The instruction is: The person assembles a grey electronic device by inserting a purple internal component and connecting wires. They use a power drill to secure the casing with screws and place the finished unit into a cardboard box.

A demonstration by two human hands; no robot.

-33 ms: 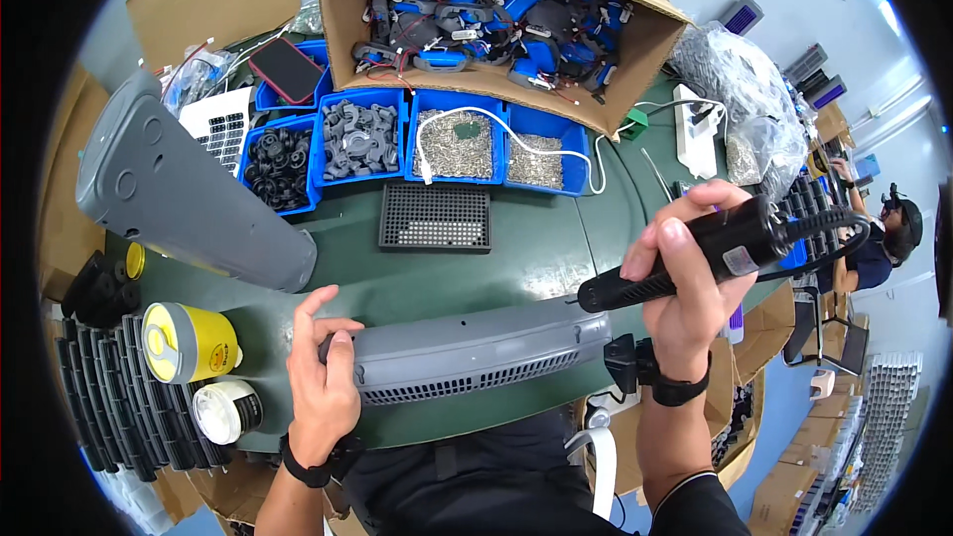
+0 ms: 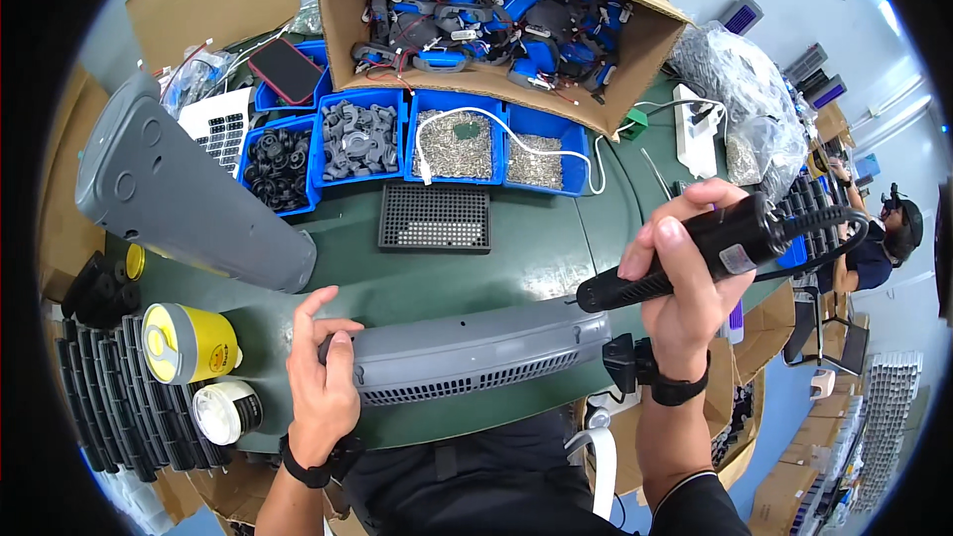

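A long grey plastic housing (image 2: 462, 345) with a row of slots along its near side lies across the front of the green table. My left hand (image 2: 323, 377) grips its left end, thumb and fingers round the edge. In my right hand (image 2: 685, 283) is a black corded electric screwdriver (image 2: 730, 238), held nearly level and slanting down to the left. Its nose is at the housing's right end; whether the bit sits on a screw is too small to tell. Further left, a larger grey plastic casing (image 2: 199, 189) stands at a tilt.
Blue bins (image 2: 455, 144) of screws and dark plastic parts line the back, before a cardboard box (image 2: 635, 89) of blue-and-grey parts. A black perforated screw tray (image 2: 435, 218) lies in front. Yellow and white tubs (image 2: 213, 342) stand left. Another person (image 2: 884, 238) works at far right.
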